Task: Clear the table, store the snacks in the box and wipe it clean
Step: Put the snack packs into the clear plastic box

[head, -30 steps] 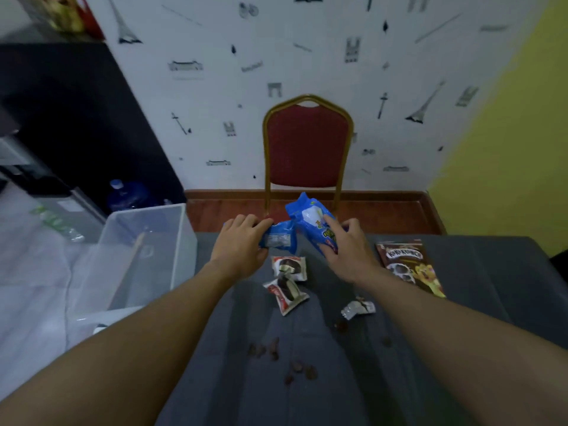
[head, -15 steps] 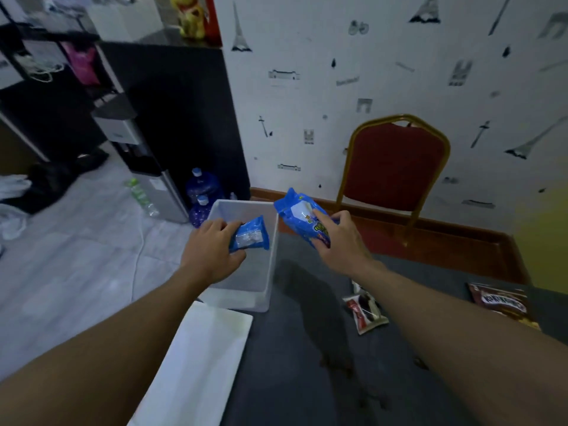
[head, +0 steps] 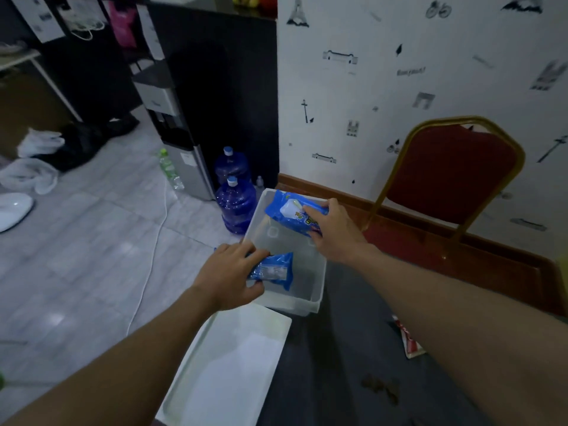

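A: Where are the snacks?

B: Both blue packets hang over the clear plastic box (head: pixel 318 290) at the centre of the frame. The left hand (head: pixel 229 276) pinches the small blue snack packet (head: pixel 273 270) low inside the near end; the right hand (head: pixel 333 230) grips the large blue snack bag (head: pixel 292 212) above the far end.

A: How to finish well?

B: Lower each until it nearly touches the floor of the box, then open the fingers; lay them flat, side by side, to leave room.

A: What remains?

B: A red-and-white wrapper (head: pixel 410 344) at lower right and brown crumbs (head: pixel 381 388) on the grey table (head: pixel 338 379). The white lid (head: pixel 230 364) lies below the box.
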Tool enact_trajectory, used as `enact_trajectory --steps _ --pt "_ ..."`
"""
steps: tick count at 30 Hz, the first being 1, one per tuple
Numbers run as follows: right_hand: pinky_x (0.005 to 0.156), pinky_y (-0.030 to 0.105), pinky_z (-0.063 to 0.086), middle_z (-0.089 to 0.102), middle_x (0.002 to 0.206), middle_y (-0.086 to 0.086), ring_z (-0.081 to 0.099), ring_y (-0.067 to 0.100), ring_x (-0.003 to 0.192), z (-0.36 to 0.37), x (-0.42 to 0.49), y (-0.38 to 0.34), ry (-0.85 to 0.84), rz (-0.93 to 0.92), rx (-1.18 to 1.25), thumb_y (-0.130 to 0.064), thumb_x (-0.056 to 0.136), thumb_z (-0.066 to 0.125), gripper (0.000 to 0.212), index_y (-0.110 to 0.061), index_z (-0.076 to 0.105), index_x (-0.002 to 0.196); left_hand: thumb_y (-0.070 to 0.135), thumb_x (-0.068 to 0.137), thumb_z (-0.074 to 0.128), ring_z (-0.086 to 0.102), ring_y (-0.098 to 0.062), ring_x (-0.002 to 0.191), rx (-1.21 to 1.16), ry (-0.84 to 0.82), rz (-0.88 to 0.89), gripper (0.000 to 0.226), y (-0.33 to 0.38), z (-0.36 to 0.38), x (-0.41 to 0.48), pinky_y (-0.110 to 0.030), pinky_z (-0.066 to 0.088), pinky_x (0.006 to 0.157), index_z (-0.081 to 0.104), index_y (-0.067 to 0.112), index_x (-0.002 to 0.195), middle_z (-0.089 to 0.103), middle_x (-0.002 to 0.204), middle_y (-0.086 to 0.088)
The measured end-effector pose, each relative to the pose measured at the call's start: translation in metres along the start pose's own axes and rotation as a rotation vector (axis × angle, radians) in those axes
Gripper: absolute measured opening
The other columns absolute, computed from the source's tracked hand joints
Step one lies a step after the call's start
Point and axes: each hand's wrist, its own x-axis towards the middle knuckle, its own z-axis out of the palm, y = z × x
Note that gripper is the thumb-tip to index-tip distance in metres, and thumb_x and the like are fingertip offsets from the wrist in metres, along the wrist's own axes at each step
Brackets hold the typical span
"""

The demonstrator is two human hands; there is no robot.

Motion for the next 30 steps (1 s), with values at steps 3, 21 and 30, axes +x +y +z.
enact_trajectory --steps 3,21,30 --pt "0.102 0.041 0.045 0.03 0.14 0.009 0.036 0.028 0.129 0.008 0.019 -0.006 -0.071 -0.039 -0.114 -0.033 0.096 0.057 0.061 -0.027 0.036 0.153 0.057 0.079 0.053 0.058 -0.012 0.087 -0.018 0.027 0.061 0.054 -0.006 0.0 0.001 -0.029 0.049 0.076 0.052 0.033 0.127 0.06 0.104 0.006" --pt "0.091 0.038 0.045 0.057 0.125 0.007 0.057 0.027 0.115 0.06 0.063 -0.015 -0.408 0.022 -0.628 -0.028 0.096 0.059 0.033 -0.024 0.061 0.129 0.069 0.081 0.045 0.055 -0.007 0.078 -0.083 0.03 0.143 0.056 -0.027 0.016 0.009 -0.019 0.036 0.072 0.053 0.035 0.125 0.059 0.098 0.009" --pt "0.118 0.045 0.02 0.037 0.151 0.014 0.03 0.032 0.138 0.047 0.046 -0.013 -0.042 -0.011 -0.439 -0.029 0.091 0.053 0.057 -0.017 0.04 0.146 0.067 0.081 0.046 0.054 -0.006 0.077 -0.072 0.022 0.141 0.053 -0.023 0.014 0.01 -0.021 0.043 0.07 0.052 0.036 0.124 0.059 0.097 0.01"
